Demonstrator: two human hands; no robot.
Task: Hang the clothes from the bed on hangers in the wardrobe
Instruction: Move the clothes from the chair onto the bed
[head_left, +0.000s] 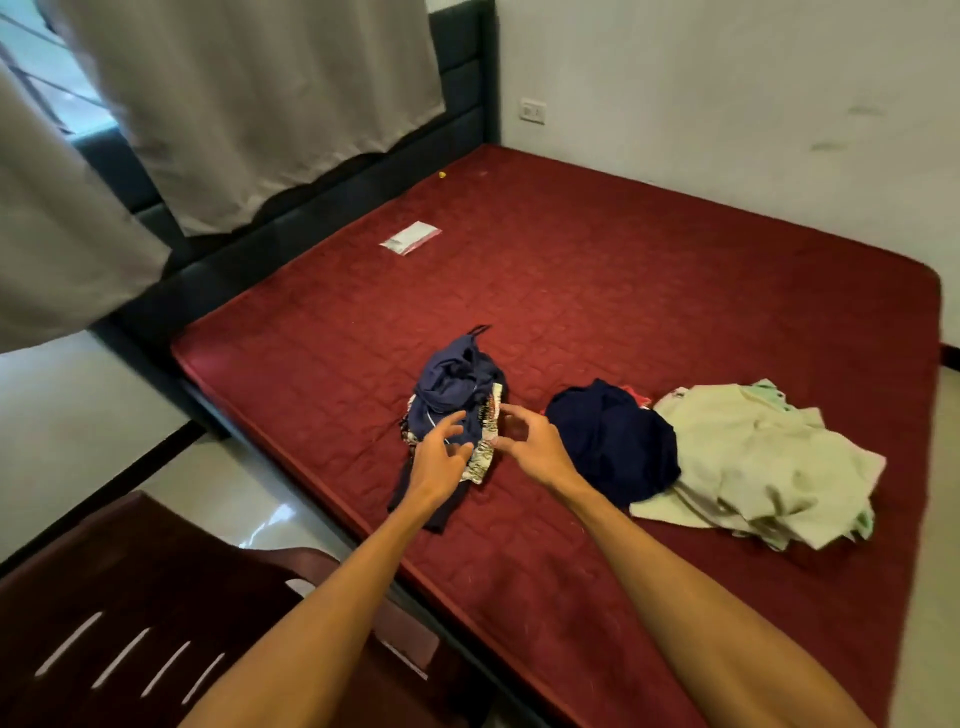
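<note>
1. Bed with red quilted cover fills most of the view; left edge runs diagonally from the far dark headboard toward near centre, right edge sits close to the far-right floor strip. Far half of the cover is open, with wide bare room around the clothes.
2. White wall borders the far-right bed edge; grey curtain hangs over the headboard at far left.
3. Dark red chair at near left, just beside the left bed edge; pale floor open between it and the curtain.
4. Pale green clothes heap near the right bed edge, touching the dark navy garment on its left.
5. Blue and patterned clothes pile sits centre, near the left edge, apart from the navy garment by a strip of bare cover.
6. Left hand over the near part of that pile, fingers spread, grip open, fingertips at the fabric; contact not certain.
7. Right hand just right of the pile, fingers curled loosely, grip open, holding nothing.
8. Small clear packet lies alone on the far cover, near the headboard.
9. Wall socket on the far wall.
</note>
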